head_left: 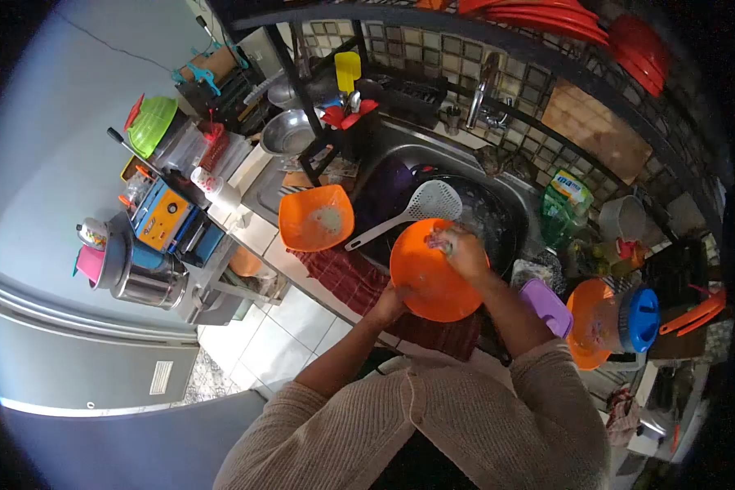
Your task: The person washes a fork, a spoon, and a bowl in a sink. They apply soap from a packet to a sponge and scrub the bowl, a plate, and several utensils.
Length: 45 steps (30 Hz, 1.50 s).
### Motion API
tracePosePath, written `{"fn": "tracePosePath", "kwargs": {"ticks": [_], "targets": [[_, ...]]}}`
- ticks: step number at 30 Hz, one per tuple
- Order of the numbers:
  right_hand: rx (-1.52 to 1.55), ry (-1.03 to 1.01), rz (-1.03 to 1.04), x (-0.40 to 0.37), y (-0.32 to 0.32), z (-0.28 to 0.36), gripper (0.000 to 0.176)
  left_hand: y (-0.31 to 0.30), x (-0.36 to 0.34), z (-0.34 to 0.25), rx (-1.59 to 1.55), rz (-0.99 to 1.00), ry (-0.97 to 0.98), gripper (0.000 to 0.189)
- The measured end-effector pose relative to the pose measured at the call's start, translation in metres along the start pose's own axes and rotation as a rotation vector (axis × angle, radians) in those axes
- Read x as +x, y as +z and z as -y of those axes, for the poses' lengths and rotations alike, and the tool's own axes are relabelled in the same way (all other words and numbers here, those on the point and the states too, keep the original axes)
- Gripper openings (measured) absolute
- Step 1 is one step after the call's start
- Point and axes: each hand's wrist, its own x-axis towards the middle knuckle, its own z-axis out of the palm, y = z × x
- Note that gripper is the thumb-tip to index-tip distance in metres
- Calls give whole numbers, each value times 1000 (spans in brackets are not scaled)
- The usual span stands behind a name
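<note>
L hand (389, 304) has its grip closed on the near rim of an orange bowl (429, 286), held tilted over the sink (433, 153). R hand (468, 251) is inside the bowl, grip closed on a small scrubber (441, 241). A white slotted spoon (420, 208) lies just behind. A 2nd orange bowl (316, 219) sits on the table to the left.

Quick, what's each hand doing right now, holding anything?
Left hand: closed on the rim of the orange bowl.
Right hand: closed on a small scrub pad, pressed inside the bowl.
</note>
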Motion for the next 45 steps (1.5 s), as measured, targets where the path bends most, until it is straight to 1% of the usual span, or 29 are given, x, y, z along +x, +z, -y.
{"fn": "tracePosePath", "kwargs": {"ticks": [1, 3, 5, 6, 9, 10, 11, 13, 15, 17, 19, 20, 22, 23, 25, 26, 28, 29, 31, 32, 34, 35, 36, 38, 39, 41, 42, 44, 45], "targets": [[114, 134, -23, 5, -4, -3, 20, 3, 0, -3, -14, -30, -14, 50], [-42, 133, -25, 2, 2, 9, 25, 1, 0, 1, -25, -57, -32, 49], [-82, -82, 64, -6, 7, 39, 25, -13, 11, 18, -17, -32, 47, 49], [-231, -220, -42, -13, 22, 36, 24, -16, 13, 20, -18, -29, 52, 49], [-209, -284, -24, -2, 14, 8, 19, -17, 8, 19, -22, 23, 89, 50], [-204, -285, -24, -1, 6, 5, 19, -11, 5, 11, 9, -19, 11, 49], [-266, -109, -78, -1, -3, 2, 18, -7, 2, 5, 41, -61, -68, 49], [-387, 240, -189, 5, -17, 3, 18, -6, 4, 11, 49, -89, -30, 50], [-257, 128, -156, -2, -5, 6, 19, -11, 8, 17, 50, -116, 4, 50], [-131, 22, -117, -22, 18, 12, 19, -18, 11, 25, -34, 29, 116, 53], [-218, -174, -90, -39, 41, 28, 28, -10, 6, 12, 19, -19, 53, 55], [-219, -172, -85, -41, 39, 34, 28, -4, 4, 5, 76, -67, -9, 56], [-63, -99, 162, -29, 7, 68, 28, 1, 1, 5, 42, -38, 23, 56], [-61, -96, 161, -23, 7, 56, 28, 2, 0, 4, 10, -9, 55, 55], [242, 132, -2, -10, 3, 19, 18, -9, 7, 10, 51, 13, 80, 55], [243, 137, 1, -5, -4, 10, 18, -12, 9, 13, 90, 35, 109, 54], [-331, 58, -179, 4, -18, 1, 18, -3, 4, 10, 85, -14, 47, 52], [-333, 57, -180, 4, -11, 4, 18, 0, 3, 6, 85, -62, -13, 50], [-1, 273, -205, 5, 16, 32, 21, -16, 14, 14, 55, 2, -22, 50], [-1, 276, -201, 0, 32, 47, 21, -22, 16, 19, 25, 64, -32, 50], [-92, 84, -124, -9, 55, 71, 22, -15, 4, 12, -9, 52, 10, 49], [-89, 85, -122, -11, 50, 72, 22, -10, -1, 7, -37, 43, 54, 48], [-99, -70, -58, -12, 36, 76, 23, -9, -2, 7, -35, 39, 52, 48], [-265, -311, 43, -9, 26, 31, 26, -8, -2, 8, -47, 119, 122, 46], [-261, -309, 43, -3, 11, 27, 26, -8, -5, 4, -46, 115, 118, 46], [-195, 197, 35, 4, -24, 36, 25, -5, -8, -3, 538, -34, 18, 46], [-199, 196, 35, 2, -13, 26, 25, -7, -5, 2, 536, -32, 21, 46], [429, 328, 27, -9, 24, -4, 26, -13, 5, 17, 109, -30, 69, 55], [426, 329, 33, -17, 24, 13, 26, -7, 3, 12, 103, -32, 71, 55]]}}
